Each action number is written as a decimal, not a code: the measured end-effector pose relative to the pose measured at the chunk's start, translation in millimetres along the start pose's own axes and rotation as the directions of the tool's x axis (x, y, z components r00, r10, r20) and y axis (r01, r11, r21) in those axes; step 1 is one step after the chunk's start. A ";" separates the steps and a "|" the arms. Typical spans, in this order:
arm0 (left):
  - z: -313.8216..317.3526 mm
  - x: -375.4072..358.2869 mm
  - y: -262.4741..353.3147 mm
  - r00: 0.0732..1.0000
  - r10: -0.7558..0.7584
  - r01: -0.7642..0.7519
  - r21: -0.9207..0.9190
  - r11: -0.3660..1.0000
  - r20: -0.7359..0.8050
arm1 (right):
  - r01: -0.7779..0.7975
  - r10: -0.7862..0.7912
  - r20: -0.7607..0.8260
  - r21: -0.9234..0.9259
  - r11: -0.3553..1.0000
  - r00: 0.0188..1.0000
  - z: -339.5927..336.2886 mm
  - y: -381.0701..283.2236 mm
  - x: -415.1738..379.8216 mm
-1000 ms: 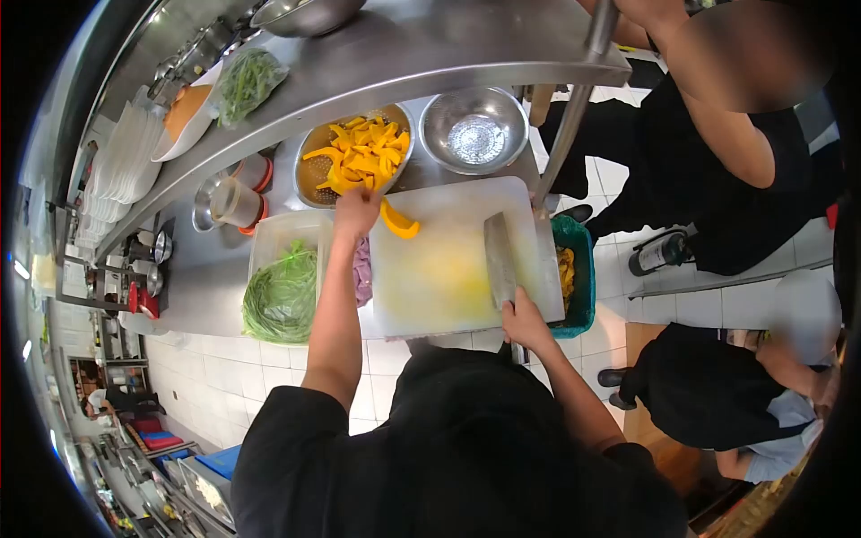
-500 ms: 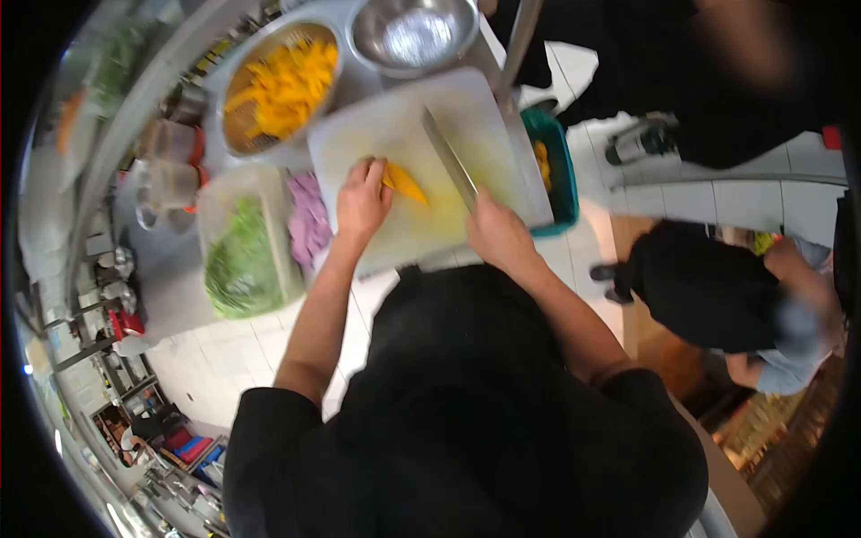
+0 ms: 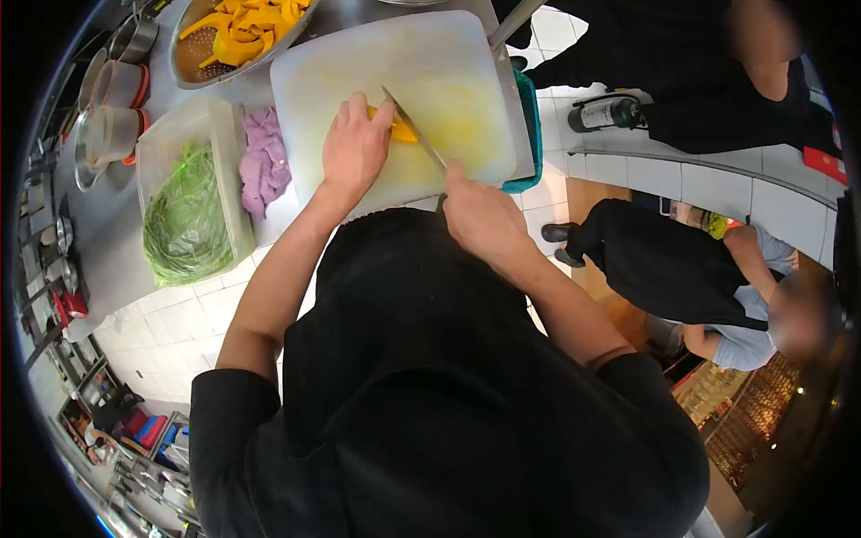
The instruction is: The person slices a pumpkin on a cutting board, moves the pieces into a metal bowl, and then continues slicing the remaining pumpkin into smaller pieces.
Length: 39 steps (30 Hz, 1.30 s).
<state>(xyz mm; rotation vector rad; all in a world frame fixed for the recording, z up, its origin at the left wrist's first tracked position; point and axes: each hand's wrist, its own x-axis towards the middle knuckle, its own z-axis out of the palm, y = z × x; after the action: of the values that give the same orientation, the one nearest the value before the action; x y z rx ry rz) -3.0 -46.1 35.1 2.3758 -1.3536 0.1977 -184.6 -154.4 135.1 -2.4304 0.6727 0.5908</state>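
Note:
My left hand (image 3: 357,143) is closed on a yellow-orange wedge (image 3: 403,132), fingertips pressing it to the white cutting board (image 3: 466,85). The wedge's kind does not show clearly. My right hand (image 3: 484,215) grips the handle of a long kitchen knife (image 3: 420,136). Its blade points up and left across the board, right at the wedge's right side and close to my left fingertips. Wet yellowish stains mark the board's right half.
Beyond the board stands a metal colander (image 3: 202,54) of yellow-orange pieces. Left lie a purple cloth (image 3: 265,161) and a plastic tub (image 3: 235,170) with bagged greens (image 3: 188,224). A teal bin (image 3: 529,134) sits at the right edge. Two people (image 3: 664,260) stand to the right.
The knife has moved left, from beside the wedge to right against it. My left hand has shifted over the wedge. The view has tilted, putting the metal bowl mostly out of frame.

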 end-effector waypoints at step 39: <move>10.3 -10.8 -28.7 0.941 -0.276 0.332 -0.387 0.860 0.195 | 0.162 -0.126 -0.182 0.201 0.966 0.975 47.5 -5.3 119.3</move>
<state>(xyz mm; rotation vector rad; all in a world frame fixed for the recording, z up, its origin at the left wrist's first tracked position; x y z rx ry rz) 15.0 -28.8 14.6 2.2174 -0.9309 -0.3168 -101.0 -161.6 37.8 -2.3166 0.5862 0.2426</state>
